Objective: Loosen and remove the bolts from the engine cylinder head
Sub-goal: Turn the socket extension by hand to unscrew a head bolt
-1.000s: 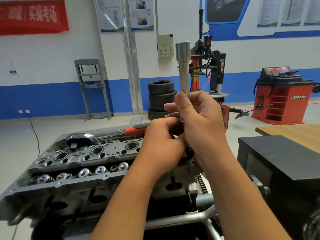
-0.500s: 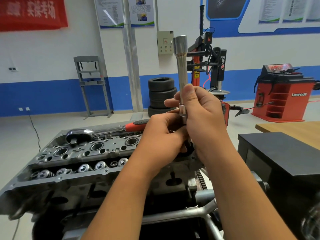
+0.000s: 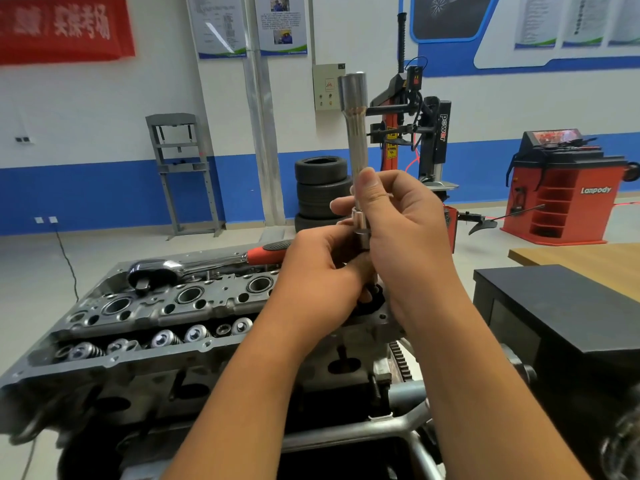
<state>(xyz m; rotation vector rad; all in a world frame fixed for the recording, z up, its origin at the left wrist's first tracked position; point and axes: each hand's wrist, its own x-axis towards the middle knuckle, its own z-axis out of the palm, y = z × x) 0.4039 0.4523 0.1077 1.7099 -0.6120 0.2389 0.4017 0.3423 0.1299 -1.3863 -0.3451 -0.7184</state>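
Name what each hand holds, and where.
Right hand grips the extension bar at its lower shaft; left hand holds the bottom end, mostly hidden.

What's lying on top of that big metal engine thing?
A ratchet wrench with a red handle lies on the cylinder head. The left hand covers the handle's end.

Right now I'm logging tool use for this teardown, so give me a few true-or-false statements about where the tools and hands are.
1. The right hand holds the extension bar upright. True.
2. The ratchet is in the left hand. False: it lies on the cylinder head.
3. The ratchet's handle is blue. False: it is red and black.
4. Both hands are at the extension bar's lower end. True.
5. Valve springs are exposed. True.
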